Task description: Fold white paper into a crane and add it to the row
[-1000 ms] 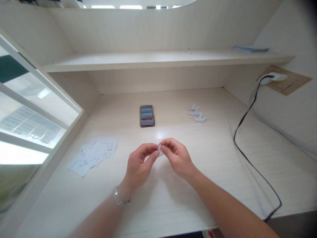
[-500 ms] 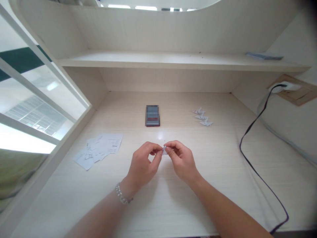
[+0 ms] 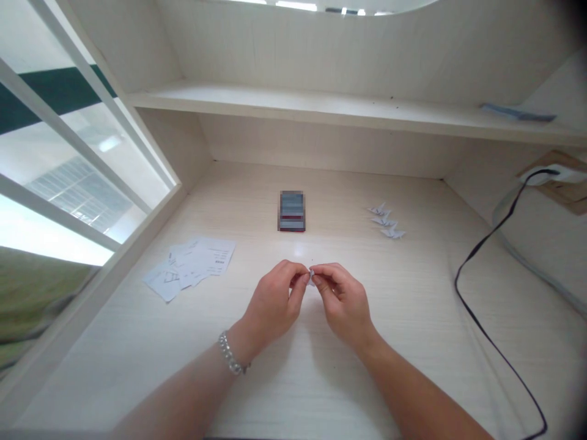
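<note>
My left hand (image 3: pixel 275 302) and my right hand (image 3: pixel 343 302) meet just above the pale wooden desk (image 3: pixel 413 318), fingertips pinched together on a tiny folded piece of white paper (image 3: pixel 311 275). Most of the paper is hidden by my fingers. A metal bracelet (image 3: pixel 229 354) is on my left wrist. Three small folded paper cranes (image 3: pixel 386 220) lie in a row to the far right of my hands.
A dark phone-like slab (image 3: pixel 291 211) lies behind my hands. Loose printed paper slips (image 3: pixel 190 266) sit at the left. A black cable (image 3: pixel 486 305) runs from a wall socket (image 3: pixel 557 177) down the right side. A shelf (image 3: pixel 321 110) spans the back; a window frame (image 3: pixel 92 159) is at the left.
The view has shifted, so everything sits slightly further right and the shelf tilts. My hands stay pinched on the small paper, fingers working it a little closer together.
</note>
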A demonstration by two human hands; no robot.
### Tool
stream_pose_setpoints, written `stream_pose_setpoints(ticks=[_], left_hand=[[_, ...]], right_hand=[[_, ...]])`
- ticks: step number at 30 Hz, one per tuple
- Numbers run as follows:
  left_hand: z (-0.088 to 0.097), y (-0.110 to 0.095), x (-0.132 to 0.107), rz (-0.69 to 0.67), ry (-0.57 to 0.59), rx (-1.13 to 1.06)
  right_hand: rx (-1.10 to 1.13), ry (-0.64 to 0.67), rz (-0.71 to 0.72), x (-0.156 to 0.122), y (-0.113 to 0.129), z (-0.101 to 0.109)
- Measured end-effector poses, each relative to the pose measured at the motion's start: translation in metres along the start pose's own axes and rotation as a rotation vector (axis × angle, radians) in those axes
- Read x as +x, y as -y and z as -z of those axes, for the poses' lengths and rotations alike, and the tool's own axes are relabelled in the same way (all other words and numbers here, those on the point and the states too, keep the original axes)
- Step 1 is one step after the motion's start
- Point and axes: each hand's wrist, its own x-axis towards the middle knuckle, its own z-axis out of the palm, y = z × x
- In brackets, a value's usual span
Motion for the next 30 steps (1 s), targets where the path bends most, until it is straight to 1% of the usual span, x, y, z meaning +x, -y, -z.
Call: stream_pose_setpoints(ticks=[7, 14, 20, 24, 30], left_hand=[[-0.0005, 0.0026, -0.0001, 0.006, 0.025, 0.022], [0.0035, 0.0009, 0.0008, -0.014, 0.098, 0.046], [0.0034, 0.0014, 0.0018, 0.019, 0.134, -0.073], [0.0012, 0.0035, 0.0017, 0.052, 0.114, -0.117], [-0.0005, 0.0051, 0.0015, 0.067, 0.060, -0.104]], right_hand=[[-0.033, 0.003, 0.023, -0.0009, 0.0015, 0.0021], [-0.039, 0.018, 0.088, -0.0014, 0.0011, 0.0052], [0.016, 0.019, 0.040, -0.0029, 0.0027, 0.0021], [0.008, 0.008, 0.035, -0.0025, 0.0034, 0.0020], [0.037, -0.004, -0.003, -0.0015, 0.0020, 0.0010]])
